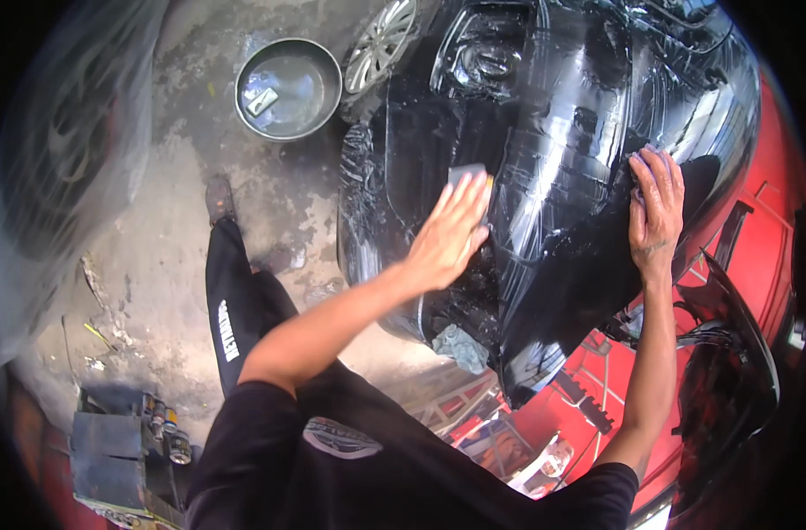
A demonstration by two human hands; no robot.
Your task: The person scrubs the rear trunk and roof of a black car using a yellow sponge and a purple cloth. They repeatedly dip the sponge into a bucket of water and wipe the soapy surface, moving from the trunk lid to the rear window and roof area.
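A large black car bumper (438,141), wet and streaked with suds, fills the middle and right. My left hand (447,231) lies on it with fingers stretched out, pressing a flat grey pad (467,173) with a yellowish edge, which looks like a sanding pad, against the surface. Further right, my right hand (659,199) rests on the bumper with its fingers curled over. Something small seems tucked under those fingers, but I cannot make out what it is.
A grey-blue cloth (460,348) lies on the bumper's near edge. On the floor beyond stands a round basin (288,90) of water with a pale block in it, beside a wheel (382,44). Plastic sheeting (76,150) hangs left; cans (180,448) stand lower left. Another black part (730,353) is at right.
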